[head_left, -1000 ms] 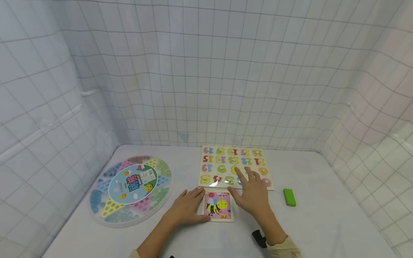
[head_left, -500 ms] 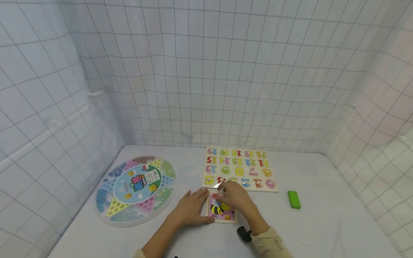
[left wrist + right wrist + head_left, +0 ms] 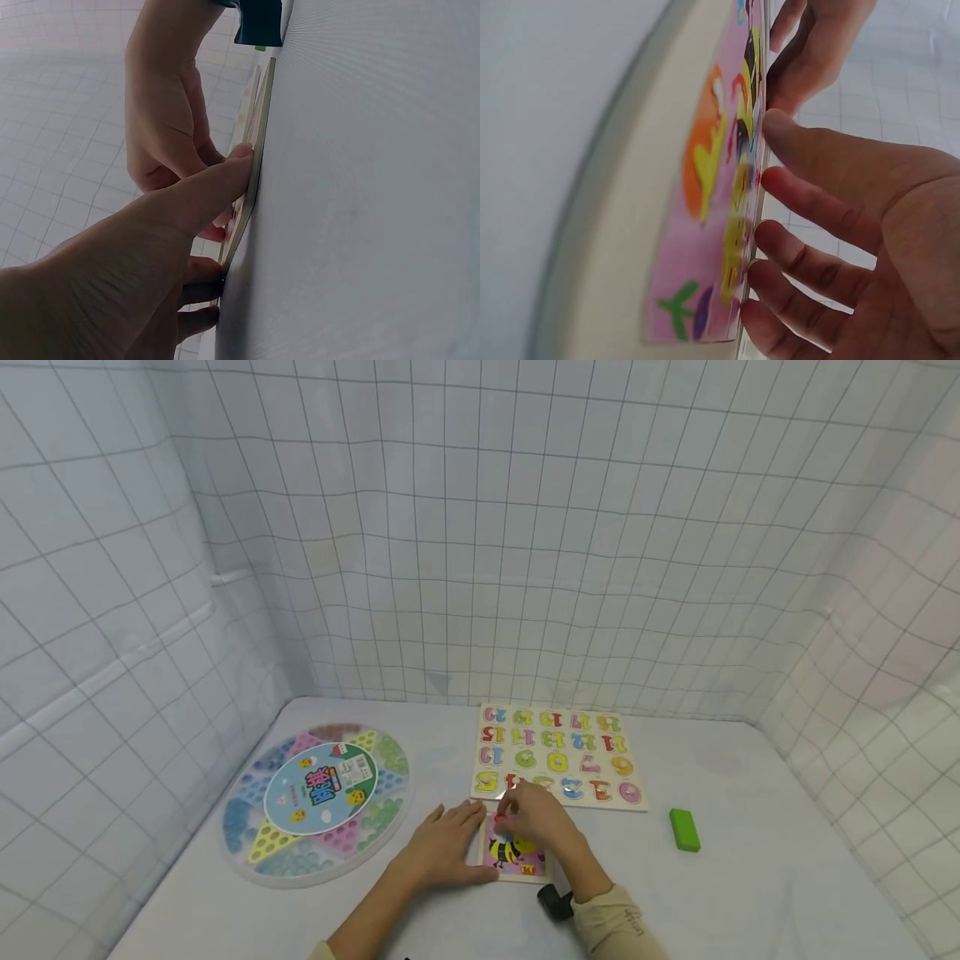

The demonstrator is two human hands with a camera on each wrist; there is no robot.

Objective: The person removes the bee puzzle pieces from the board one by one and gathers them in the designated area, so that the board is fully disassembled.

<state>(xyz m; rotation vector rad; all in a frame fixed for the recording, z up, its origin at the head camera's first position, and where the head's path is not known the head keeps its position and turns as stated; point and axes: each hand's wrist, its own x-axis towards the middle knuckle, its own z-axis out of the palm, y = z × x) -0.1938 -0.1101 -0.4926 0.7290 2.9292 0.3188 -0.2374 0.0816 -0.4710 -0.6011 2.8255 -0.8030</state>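
A small square bee puzzle [image 3: 512,860] with a pink picture and pale wooden frame lies flat on the table. My left hand [image 3: 438,852] rests at its left side, fingers extended toward the far corner and thumb at the near corner. In the left wrist view, the left thumb [image 3: 238,161] touches the board's edge. Over the upper left of the picture is my right hand [image 3: 542,814], bent downward near a red spot. Its fingertips [image 3: 769,232] meet the puzzle surface, spread with gaps between them in the right wrist view. The hand covers part of the bee.
Just beyond the puzzle lies a number puzzle board [image 3: 558,750] with colourful numerals. A round Chinese checkers set [image 3: 318,802] is on the left. A green block [image 3: 684,829] sits on the right. White gridded cloth walls [image 3: 480,543] surround the table.
My right hand has come from over the number board back and left onto the bee puzzle, its fingers bending down. The left hand stays beside the puzzle. The head view has shifted slightly.
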